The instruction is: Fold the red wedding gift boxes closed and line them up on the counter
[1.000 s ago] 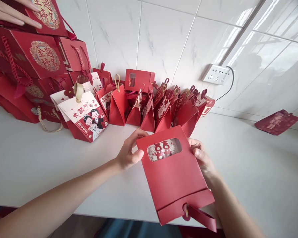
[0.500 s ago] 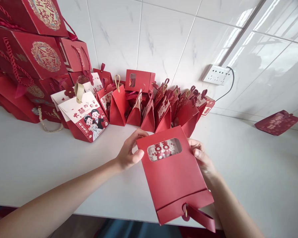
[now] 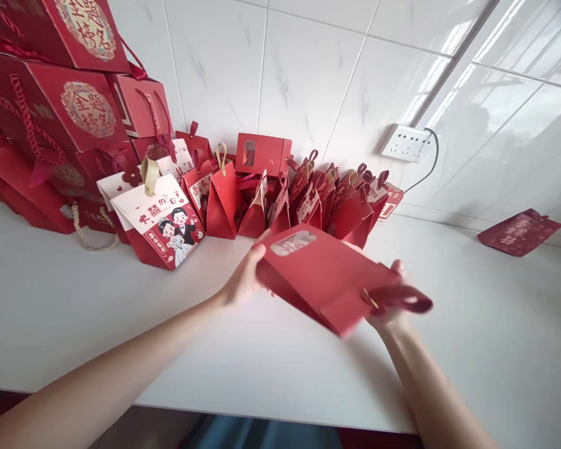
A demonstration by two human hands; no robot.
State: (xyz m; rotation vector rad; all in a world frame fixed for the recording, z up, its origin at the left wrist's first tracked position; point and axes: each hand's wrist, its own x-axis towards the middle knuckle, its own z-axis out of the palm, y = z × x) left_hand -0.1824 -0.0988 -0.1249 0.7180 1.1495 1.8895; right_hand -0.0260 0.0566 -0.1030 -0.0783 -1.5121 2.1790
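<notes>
Both my hands hold a flat red paper gift box point(image 3: 325, 274) with a clear oval window and a dark red ribbon loop at its near end. It is tipped nearly level above the white counter point(image 3: 75, 312). My left hand point(image 3: 244, 279) grips its far left corner, thumb on top. My right hand point(image 3: 390, 315) is under the near right end, mostly hidden by the box and the ribbon.
A row of small folded red gift boxes point(image 3: 280, 199) stands against the tiled wall. Left of them is a white and red box with a cartoon couple point(image 3: 161, 221) and a stack of large red bags point(image 3: 60, 106). A flat red bag point(image 3: 518, 232) lies at far right. A wall socket point(image 3: 406, 142) has a cord.
The box has tipped from facing me to nearly flat, its ribbon end swinging up and to the right. Another person's fingers seen at top left a second ago are gone.
</notes>
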